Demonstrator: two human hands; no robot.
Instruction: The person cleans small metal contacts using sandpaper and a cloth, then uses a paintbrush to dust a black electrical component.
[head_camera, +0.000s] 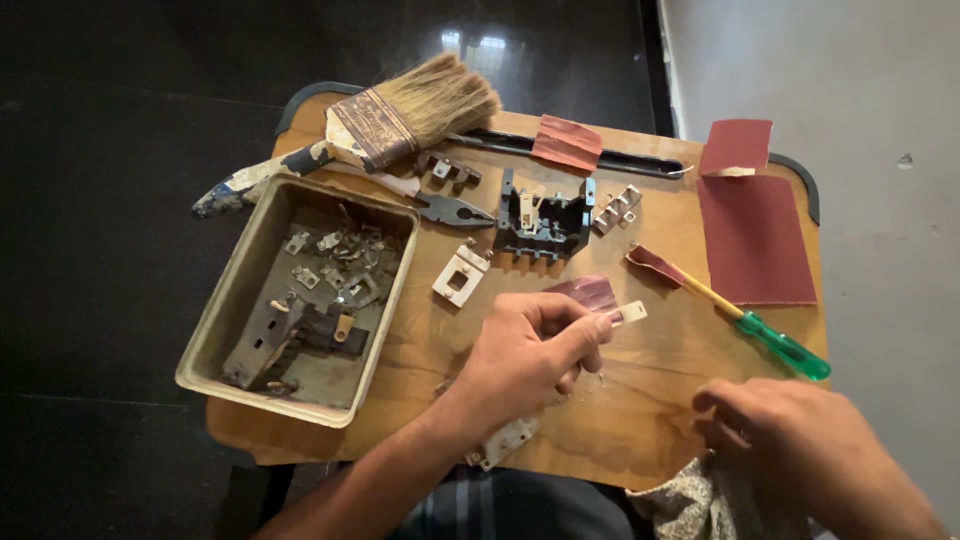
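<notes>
Small white plate pinched over the wooden bench (640, 400)

The left hand (530, 355) pinches a small, flat, pale rectangular plate (630, 313) at its fingertips, with a fold of reddish sandpaper (590, 292) just at 12 o'clock of the knuckles. The right hand (800, 445), fingers loosely curled and grasping nothing, rests at 4 o'clock beside a patterned cloth (690, 505).

Both hands bare: left hand (525, 350), right hand (800, 445); no rings, watch or gloves visible; forearms unsleeved; dark striped garment at lap; patterned light cloth beside it.
</notes>
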